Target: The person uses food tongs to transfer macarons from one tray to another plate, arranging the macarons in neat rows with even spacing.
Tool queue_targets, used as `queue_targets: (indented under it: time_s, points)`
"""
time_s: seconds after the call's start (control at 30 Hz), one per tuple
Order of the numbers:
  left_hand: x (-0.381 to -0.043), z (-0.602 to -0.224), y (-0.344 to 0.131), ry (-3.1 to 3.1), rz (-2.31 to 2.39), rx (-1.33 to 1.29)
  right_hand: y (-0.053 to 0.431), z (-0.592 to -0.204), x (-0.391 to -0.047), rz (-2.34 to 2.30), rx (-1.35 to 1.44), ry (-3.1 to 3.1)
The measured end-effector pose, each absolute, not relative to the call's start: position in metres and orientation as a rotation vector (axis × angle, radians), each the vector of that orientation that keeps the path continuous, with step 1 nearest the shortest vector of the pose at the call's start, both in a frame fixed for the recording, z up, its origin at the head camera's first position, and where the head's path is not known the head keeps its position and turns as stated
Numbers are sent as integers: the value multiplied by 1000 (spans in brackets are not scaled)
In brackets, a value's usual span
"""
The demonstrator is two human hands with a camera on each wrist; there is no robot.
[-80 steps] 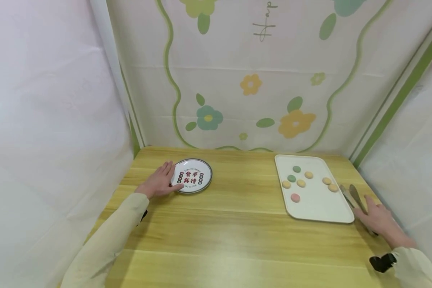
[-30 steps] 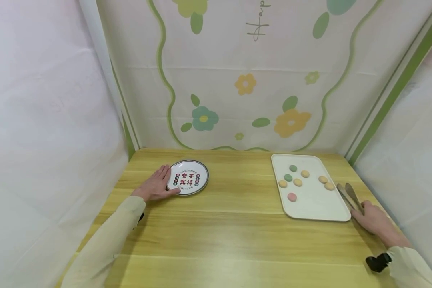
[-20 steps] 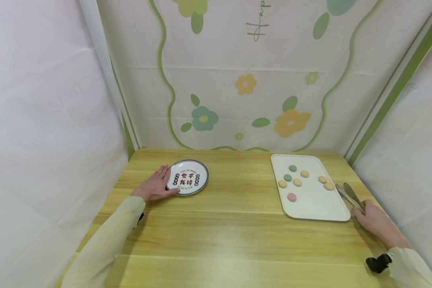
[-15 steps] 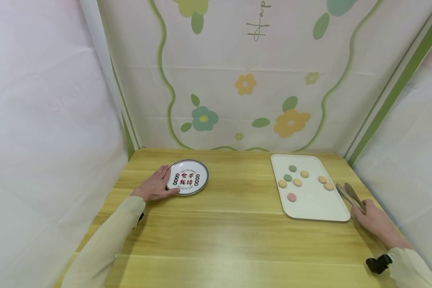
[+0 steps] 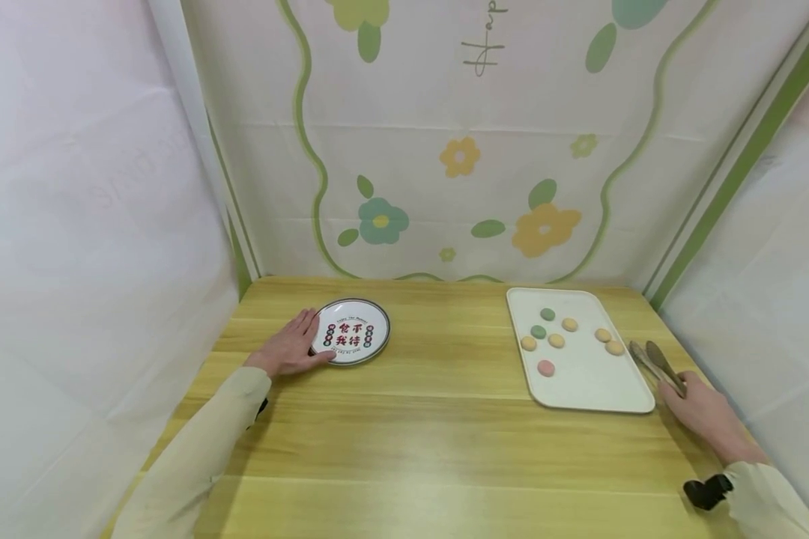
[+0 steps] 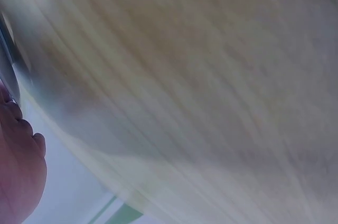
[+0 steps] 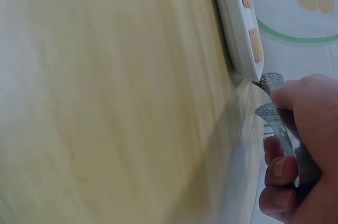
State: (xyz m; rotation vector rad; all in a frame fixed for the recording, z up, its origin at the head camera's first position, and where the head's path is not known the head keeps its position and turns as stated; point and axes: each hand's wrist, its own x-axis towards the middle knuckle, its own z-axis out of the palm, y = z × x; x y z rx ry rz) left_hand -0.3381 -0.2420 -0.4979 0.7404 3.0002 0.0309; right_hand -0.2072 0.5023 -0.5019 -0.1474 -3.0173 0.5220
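Note:
In the head view my left hand (image 5: 291, 347) lies at the left rim of a round white plate (image 5: 377, 338) with dark rim lines and red characters. Its fingers are straight, and the thumb reaches along the plate's near edge. A sliver of that plate (image 6: 7, 49) shows beside the hand in the left wrist view. On the far right, my right hand (image 5: 704, 415) grips metal tongs (image 5: 662, 364), its fingers curled round the arms. The perforated tips of the tongs stand apart, beside the tray's right edge; the rear end is hidden in the palm.
A white rectangular tray (image 5: 596, 382) holds several small macarons: green ones (image 5: 547, 314), yellow ones (image 5: 569, 324) and a pink one (image 5: 546, 367). Bare wooden table (image 5: 445, 419) spans between plate and tray. Printed fabric walls (image 5: 418, 187) stand at the back and both sides.
My right hand has closed more fully round the tongs, whose rear end showed below the hand earlier. The head view shifted slightly. My left hand stays at the plate.

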Motion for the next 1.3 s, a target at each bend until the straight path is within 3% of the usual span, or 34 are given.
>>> queue_targets:
  time_s: [1.3]
  points:
    - [-338,-503,-242,3025,8,720,475,-491,-219,587,-105,-2907]
